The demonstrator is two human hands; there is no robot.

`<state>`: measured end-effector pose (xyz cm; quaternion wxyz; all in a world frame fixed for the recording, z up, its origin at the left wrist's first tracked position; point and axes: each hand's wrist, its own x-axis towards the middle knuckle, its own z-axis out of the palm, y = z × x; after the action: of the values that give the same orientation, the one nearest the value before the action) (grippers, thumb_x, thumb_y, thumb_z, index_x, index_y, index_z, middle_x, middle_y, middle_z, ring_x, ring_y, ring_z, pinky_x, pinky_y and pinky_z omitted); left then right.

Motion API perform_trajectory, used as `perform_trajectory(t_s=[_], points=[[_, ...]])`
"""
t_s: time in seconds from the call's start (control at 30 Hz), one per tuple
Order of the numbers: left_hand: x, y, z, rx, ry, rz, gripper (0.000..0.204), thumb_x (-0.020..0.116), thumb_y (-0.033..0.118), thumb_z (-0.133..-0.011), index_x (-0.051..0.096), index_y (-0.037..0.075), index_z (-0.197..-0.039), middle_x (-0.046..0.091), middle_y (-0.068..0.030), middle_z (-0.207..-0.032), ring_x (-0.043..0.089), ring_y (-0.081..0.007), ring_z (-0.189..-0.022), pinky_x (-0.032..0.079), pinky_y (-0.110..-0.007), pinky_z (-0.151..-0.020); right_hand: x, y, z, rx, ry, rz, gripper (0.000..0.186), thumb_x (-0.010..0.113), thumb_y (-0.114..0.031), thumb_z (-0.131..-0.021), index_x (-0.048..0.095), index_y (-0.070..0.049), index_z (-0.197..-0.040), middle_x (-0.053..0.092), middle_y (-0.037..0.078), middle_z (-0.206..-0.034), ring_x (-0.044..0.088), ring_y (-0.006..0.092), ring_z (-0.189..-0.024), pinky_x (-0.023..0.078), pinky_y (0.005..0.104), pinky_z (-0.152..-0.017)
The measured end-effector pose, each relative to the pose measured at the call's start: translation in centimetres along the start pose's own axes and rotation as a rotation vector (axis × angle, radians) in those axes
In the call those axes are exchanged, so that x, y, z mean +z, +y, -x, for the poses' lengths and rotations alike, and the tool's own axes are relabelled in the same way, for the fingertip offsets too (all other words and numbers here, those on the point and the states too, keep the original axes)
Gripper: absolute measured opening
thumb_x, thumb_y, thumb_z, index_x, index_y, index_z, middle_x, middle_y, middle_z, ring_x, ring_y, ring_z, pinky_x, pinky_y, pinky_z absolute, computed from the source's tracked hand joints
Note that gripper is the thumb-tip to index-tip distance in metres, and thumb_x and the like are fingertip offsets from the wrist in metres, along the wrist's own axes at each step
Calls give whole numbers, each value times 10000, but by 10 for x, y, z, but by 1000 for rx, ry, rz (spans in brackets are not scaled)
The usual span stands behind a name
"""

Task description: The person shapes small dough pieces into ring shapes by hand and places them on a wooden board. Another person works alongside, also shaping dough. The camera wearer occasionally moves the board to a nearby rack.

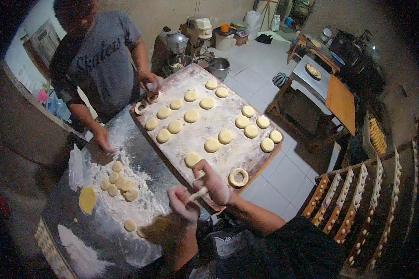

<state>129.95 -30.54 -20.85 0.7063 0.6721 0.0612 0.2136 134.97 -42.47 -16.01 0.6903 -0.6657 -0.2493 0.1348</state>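
Observation:
Over the near edge of a floured wooden board, both my hands hold a pale piece of dough, which looks like a ring. My right hand curls its fingers around the dough's right side. My left hand closes on its left end, the fingertips partly hidden. Just beyond my hands lies a flat dough round. A shaped dough ring rests at the board's near right corner. Several more dough rounds are spread over the board.
Left of the board, a metal table carries flour, a pile of dough pieces and a yellow scraper. Across it stands a co-worker, one hand at another dough ring. Racked trays of dough pieces stand at right.

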Motion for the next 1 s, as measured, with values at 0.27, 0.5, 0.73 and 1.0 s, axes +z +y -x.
perform_trajectory(t_s=[0.27,0.5,0.73,1.0], points=[[128,-6,-9,10,-172,-425,171,413,190,-953,483,35,-964,594,-157,-820,627,-351,-777,480,-407,-700,-118,17,31,-45,141,185,468,602,-161,-802,305,-81,-1155,496,30,-590,507,160,-565,408,281,-463],[195,13,-16,-47,-407,-437,234,337,228,-992,458,33,-1038,599,-200,-822,617,-348,-742,465,-409,-634,-185,5,62,56,171,-269,482,435,-341,-947,271,-49,-1293,503,182,-1046,557,200,-741,462,328,-676],[232,-9,-42,-152,-436,-982,488,450,300,-944,309,-16,-1288,519,-348,-1049,514,-501,-987,406,-535,-826,-217,29,56,333,619,685,692,614,-396,-831,332,-6,-1327,532,291,-1052,533,430,-978,388,490,-875],[215,-30,-23,-24,-662,-1261,770,730,335,-720,351,29,-1317,455,-205,-1117,475,-349,-1047,357,-478,-887,-205,53,74,519,353,1228,826,745,-254,-652,338,-100,-1354,465,176,-1046,450,334,-1029,322,492,-855]])
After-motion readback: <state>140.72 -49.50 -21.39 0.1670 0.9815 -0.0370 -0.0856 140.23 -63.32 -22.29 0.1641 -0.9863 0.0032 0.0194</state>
